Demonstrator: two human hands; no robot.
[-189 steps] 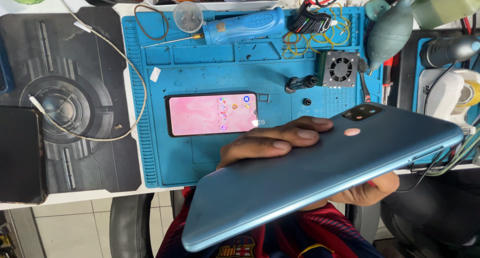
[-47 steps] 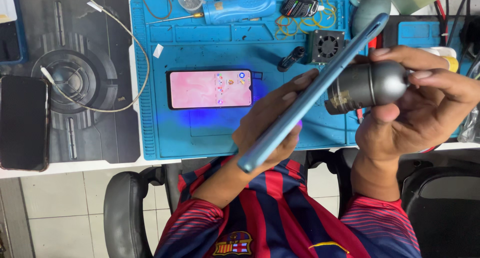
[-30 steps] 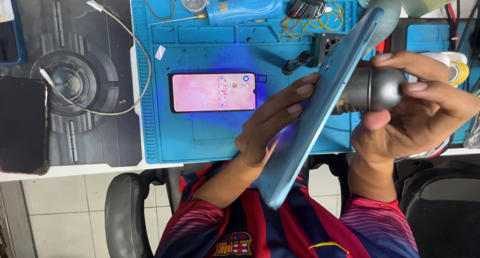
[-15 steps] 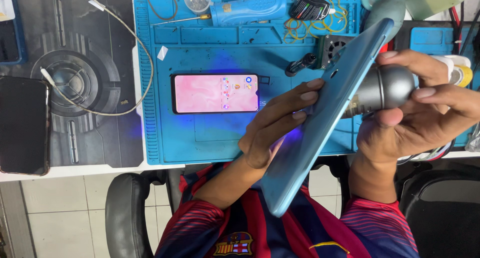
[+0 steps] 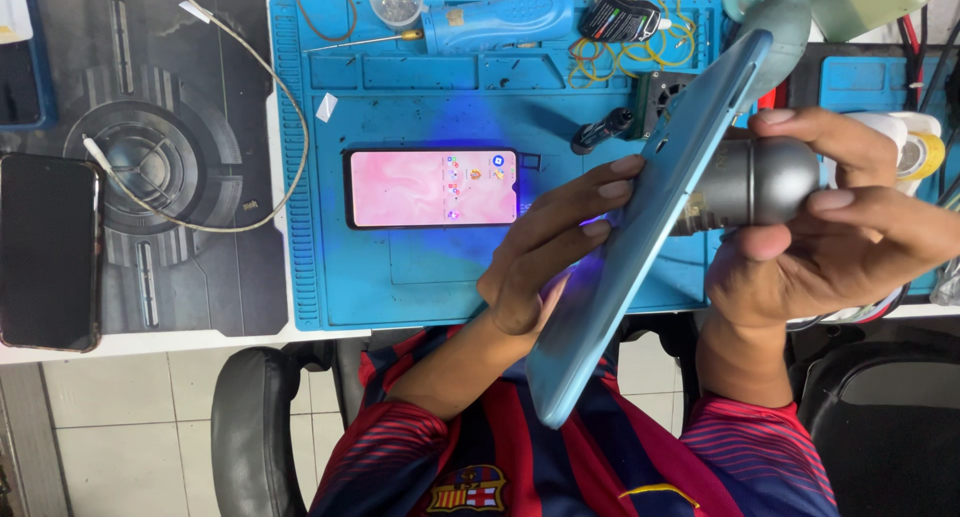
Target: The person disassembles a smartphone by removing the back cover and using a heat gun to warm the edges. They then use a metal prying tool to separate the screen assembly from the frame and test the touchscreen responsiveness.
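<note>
Between the left hand [image 5: 545, 267] fingers gripping the back cover [image 5: 640, 247], the right hand [image 5: 840, 232] clasps a metal lamp [image 5: 755, 182], curing; steadiness seems needed next.

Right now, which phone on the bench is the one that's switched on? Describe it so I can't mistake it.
Find the big blue work mat in the middle of the bench. The lit phone lies flat at its centre, just beyond the left hand. Its screen glows pink, whereas the dark phone on the black mat is blank.
</note>
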